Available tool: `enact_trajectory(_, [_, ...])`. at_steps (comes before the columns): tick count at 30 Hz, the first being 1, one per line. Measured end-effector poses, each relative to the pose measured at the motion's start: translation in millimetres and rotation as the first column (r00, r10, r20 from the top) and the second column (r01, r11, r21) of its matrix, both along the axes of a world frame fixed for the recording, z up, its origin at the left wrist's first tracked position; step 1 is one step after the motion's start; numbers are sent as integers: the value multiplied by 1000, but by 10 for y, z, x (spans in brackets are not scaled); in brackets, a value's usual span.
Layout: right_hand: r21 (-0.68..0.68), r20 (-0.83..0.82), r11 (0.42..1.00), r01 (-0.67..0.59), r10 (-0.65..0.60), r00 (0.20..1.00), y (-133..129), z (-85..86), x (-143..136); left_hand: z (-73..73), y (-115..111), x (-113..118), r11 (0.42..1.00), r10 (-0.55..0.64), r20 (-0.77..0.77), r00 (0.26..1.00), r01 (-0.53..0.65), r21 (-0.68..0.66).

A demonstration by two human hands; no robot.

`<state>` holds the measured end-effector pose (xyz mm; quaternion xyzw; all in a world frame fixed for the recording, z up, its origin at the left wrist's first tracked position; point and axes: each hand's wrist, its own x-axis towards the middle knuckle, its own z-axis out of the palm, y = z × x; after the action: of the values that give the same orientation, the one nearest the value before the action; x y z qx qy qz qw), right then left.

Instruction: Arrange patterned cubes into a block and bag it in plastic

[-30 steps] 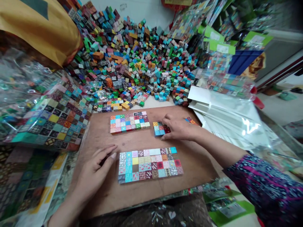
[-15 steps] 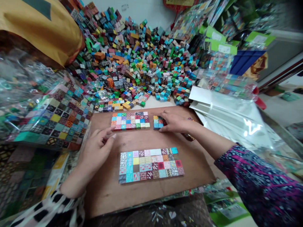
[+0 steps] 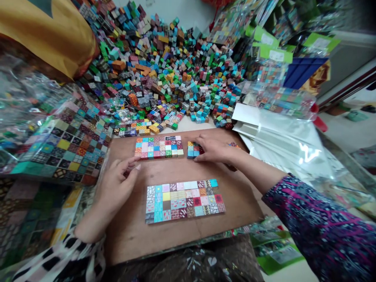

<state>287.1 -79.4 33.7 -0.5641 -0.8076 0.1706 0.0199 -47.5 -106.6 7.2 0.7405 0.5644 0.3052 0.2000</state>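
Note:
On a brown board (image 3: 132,231) lie two flat rectangles of small painted cubes: a near one (image 3: 183,200) and a far one (image 3: 158,147). My right hand (image 3: 213,150) rests palm down on a small cluster of cubes (image 3: 192,150) just right of the far rectangle, fingers touching them. My left hand (image 3: 117,184) hovers over the board's left side with fingers loosely curled, near the far rectangle's left end, holding nothing that I can see.
A huge heap of loose coloured cubes (image 3: 170,70) rises behind the board. Bagged cube sets (image 3: 64,145) lie at the left, clear plastic bags (image 3: 282,137) at the right. A yellow cloth (image 3: 49,35) hangs at top left.
My left hand has moved from beside the near rectangle up towards the far one. My right hand has pushed the small cluster of cubes up and left, close to the far rectangle.

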Motion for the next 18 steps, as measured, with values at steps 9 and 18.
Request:
enact_trajectory(9, [31,-1,999,40,-40,999,-22,-17,-20,-30,13,-61,999,41,34,999,-41,-6])
enact_trajectory(18, [207,253,944,257,-305,918,94,79,-63,3,165,85,973,210,391,896,-151,-175])
